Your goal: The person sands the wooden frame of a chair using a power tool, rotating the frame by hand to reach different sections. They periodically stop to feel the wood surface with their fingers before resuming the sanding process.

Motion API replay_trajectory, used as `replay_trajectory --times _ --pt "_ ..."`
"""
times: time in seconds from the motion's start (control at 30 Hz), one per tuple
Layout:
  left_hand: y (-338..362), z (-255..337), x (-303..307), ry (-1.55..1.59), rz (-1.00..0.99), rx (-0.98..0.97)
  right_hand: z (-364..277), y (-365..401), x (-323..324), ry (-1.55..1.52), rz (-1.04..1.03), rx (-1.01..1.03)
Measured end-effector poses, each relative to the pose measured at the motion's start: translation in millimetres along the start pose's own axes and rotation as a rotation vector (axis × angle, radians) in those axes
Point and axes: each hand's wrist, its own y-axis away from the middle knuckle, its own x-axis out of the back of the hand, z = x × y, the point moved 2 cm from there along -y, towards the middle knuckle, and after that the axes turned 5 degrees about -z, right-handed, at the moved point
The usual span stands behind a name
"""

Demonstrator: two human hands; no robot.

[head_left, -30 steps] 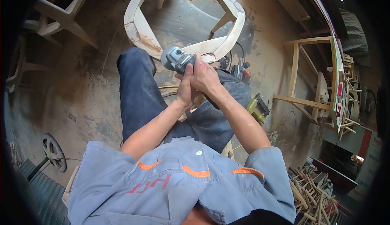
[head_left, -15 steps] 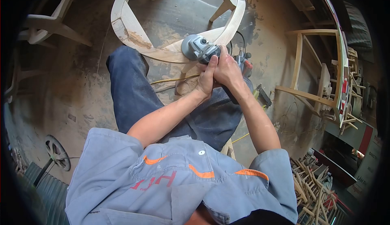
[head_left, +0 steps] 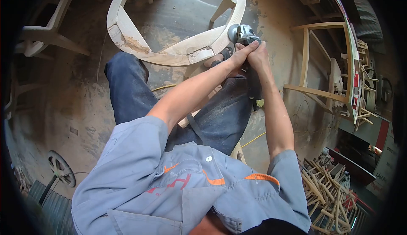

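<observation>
My left hand (head_left: 242, 54) and my right hand (head_left: 259, 57) are both closed round an angle grinder (head_left: 247, 34), side by side at its head and body. Its body hangs down toward my right thigh, partly hidden by my hands. The grinder's disc (head_left: 232, 32) is right at the outer edge of a rounded wooden chair frame (head_left: 169, 59), on its right side. The frame stands on legs in front of my knees, with a dark joint line and a rough patch showing in its wood.
More wooden chair frames (head_left: 55, 33) stand at the left. A rectangular wooden frame (head_left: 305, 61) is at the right, near a heap of wooden pieces (head_left: 326, 188). A spoked wheel (head_left: 62, 168) lies at the lower left. A yellow cord (head_left: 254, 139) crosses the floor.
Both hands have carried the grinder to the right and slightly away, from the frame's near rail to its right side. The view has shifted a little, too.
</observation>
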Motion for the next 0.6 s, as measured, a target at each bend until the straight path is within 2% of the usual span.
replay_trajectory --times 0.13,0.2,0.23,0.27,0.3,0.33,0.4,0.53,0.6 --pt "40 -1 13 -0.034 0.039 -0.008 -20 22 -23 0.028 0.025 0.116" --pt "74 -20 27 0.076 0.183 -0.147 -37 45 -47 0.117 -0.048 0.257" --pt "97 -23 34 0.098 0.164 -0.193 -47 57 -60 0.107 -0.125 0.299" --pt "120 -29 34 0.133 0.246 -0.294 -60 68 -77 0.198 -0.168 0.310" --pt "132 -40 46 0.174 0.302 -0.398 -79 86 -84 0.269 -0.242 0.404" --pt "166 -21 20 0.126 0.259 -0.469 -93 100 -90 0.280 -0.290 0.461" --pt "174 -30 28 0.235 0.382 -0.543 -104 107 -102 0.294 -0.407 0.505" --pt "142 -17 27 0.244 0.263 -0.486 -95 83 -81 0.303 -0.287 0.418" --pt "121 -15 16 0.217 0.321 -0.417 -80 66 -61 0.294 -0.254 0.401"
